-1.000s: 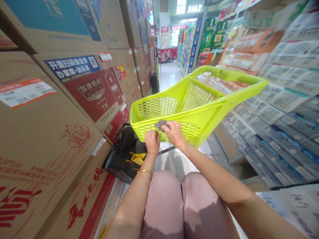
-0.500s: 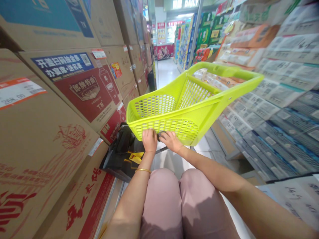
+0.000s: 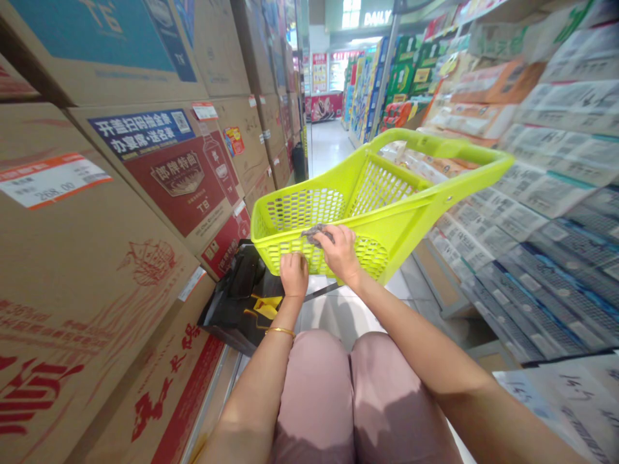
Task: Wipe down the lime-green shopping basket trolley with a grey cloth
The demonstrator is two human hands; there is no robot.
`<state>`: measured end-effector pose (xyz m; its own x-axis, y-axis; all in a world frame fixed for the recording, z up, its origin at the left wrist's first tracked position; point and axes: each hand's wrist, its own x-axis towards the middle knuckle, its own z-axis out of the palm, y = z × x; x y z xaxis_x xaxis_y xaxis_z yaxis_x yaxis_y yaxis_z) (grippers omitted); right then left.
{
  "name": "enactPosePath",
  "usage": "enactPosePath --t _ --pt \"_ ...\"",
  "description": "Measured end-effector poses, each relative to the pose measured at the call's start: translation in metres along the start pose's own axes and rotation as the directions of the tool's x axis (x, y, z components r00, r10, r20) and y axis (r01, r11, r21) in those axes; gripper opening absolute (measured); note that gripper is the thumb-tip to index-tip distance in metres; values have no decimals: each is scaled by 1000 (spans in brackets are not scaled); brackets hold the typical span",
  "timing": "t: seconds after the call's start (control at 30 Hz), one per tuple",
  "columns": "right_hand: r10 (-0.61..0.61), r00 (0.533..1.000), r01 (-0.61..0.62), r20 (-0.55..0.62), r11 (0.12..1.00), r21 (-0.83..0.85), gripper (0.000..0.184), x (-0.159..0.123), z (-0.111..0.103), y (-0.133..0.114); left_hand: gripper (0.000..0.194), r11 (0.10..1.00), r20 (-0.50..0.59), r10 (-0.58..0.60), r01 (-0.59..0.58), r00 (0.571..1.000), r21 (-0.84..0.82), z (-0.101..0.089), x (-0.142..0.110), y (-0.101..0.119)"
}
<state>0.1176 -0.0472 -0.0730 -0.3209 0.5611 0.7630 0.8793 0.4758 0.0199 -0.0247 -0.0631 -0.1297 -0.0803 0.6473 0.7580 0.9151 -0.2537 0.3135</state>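
Note:
A lime-green plastic shopping cart (image 3: 411,222) with perforated basket walls stands in front of my knees, its handle reaching up to the right. My left hand (image 3: 294,274) is closed on the lower part of the near basket wall, fingertips at the holes. In my right hand (image 3: 340,251) is a crumpled grey cloth (image 3: 316,236), pinched and pressed against the same wall just below the rim. My palm and fingers cover part of the cloth. The basket looks to hold nothing where its inside shows.
Stacked cardboard cartons (image 3: 159,251) line the left side. A black bag (image 3: 236,309) with yellow parts sits at their foot. On the right, packaged goods (image 3: 536,212) are piled on shelving. The tiled aisle (image 3: 331,142) runs ahead between shelves.
My right hand has moved up from the lower basket wall to just under the rim, carrying the grey cloth. The left hand stays at the lower wall. The view has shifted slightly.

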Motion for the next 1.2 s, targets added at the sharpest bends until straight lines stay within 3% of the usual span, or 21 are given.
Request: enactPosePath --t 0.13,0.37,0.63,0.87,1.03,1.2 --pt "-29 998 29 -52 1000 10 25 -2 4 0 16 1000 -2 0 0 1000 -6 0 -1 -1" --pt "-200 973 199 117 980 23 24 -42 26 4 11 1000 12 -29 29 1000 -2 2 -2 -3" --pt "-303 926 300 224 953 49 16 -62 30 2 17 998 1 -32 32 999 -45 4 -7 -5" --pt "-255 958 246 134 966 80 25 -50 21 3 15 988 -101 -142 134 985 -80 -10 -21 -13" --pt "-186 981 182 47 980 75 27 -27 6 -4 20 986 -120 -164 157 979 -62 -12 -23 -16" --pt "-228 973 224 35 971 88 26 2 -1 -11 27 980 -89 -188 182 978 -75 -6 -21 -12"
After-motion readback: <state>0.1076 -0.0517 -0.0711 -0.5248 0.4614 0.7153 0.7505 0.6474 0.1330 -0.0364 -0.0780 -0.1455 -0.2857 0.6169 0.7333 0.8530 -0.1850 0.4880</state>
